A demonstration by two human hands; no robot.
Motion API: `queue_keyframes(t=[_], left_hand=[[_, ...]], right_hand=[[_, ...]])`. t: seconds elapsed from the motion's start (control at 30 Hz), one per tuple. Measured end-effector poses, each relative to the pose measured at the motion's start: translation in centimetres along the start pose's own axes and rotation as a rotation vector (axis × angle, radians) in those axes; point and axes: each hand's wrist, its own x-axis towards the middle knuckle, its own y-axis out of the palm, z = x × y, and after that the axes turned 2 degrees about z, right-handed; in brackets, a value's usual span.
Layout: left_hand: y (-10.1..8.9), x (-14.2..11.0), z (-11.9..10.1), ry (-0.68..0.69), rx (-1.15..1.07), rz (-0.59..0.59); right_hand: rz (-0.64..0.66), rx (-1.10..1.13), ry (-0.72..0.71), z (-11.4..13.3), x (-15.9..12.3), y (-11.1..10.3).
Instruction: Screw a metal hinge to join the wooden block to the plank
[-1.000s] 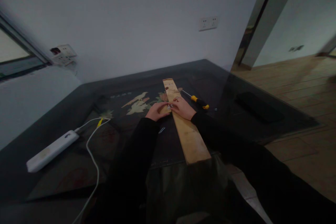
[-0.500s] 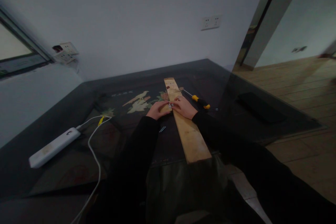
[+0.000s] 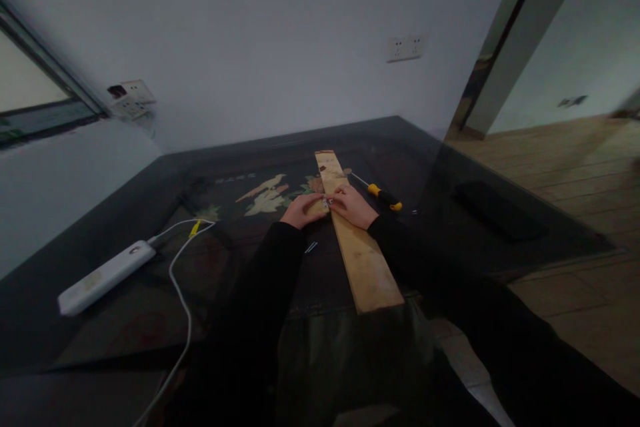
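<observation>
A long pale wooden board [image 3: 367, 267] lies lengthwise on the dark table, running away from me. Over its middle my left hand [image 3: 302, 211] and my right hand [image 3: 355, 207] meet, fingers closed and fingertips nearly touching. Between the fingertips both pinch a small silvery metal piece [image 3: 325, 202] with dark holes, held at the board's left edge; its exact kind is too small to tell. Under my left fingers shows a bit of pale wood [image 3: 317, 207], mostly hidden. My right hand also rests on the board.
A yellow-and-black screwdriver [image 3: 384, 196] lies right of the board. Two thin screws or nails [image 3: 311, 247] lie left of it, more small metal bits [image 3: 414, 212] at right. A white power strip [image 3: 107, 277] with a cable [image 3: 181, 293] sits at left, a dark flat object [image 3: 500, 210] at right.
The whole view has shifted slightly, so everything appears a little further right. Both hands keep their pinch on the small metal piece over the board, with hardly any finger movement.
</observation>
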Motion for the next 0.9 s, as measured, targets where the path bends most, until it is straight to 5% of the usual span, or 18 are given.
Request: queue_keyframes(t=[0.27, 0.43, 0.67, 0.9], left_hand=[[-0.1, 0.0, 0.0, 0.036, -0.011, -0.006], [0.3, 0.2, 0.6, 0.041, -0.01, -0.008], [-0.2, 0.1, 0.5, 0.005, 0.005, 0.032], [0.0, 0.2, 0.6, 0.006, 0.009, 0.025]], right_hand=[[0.018, -0.009, 0.02, 0.3, 0.1, -0.4], [-0.03, 0.044, -0.027, 2.5, 0.0, -1.5], [0.388, 0.136, -0.316, 6.8, -0.8, -1.0], [0.391, 0.071, -0.387, 7.0, -0.8, -0.2]])
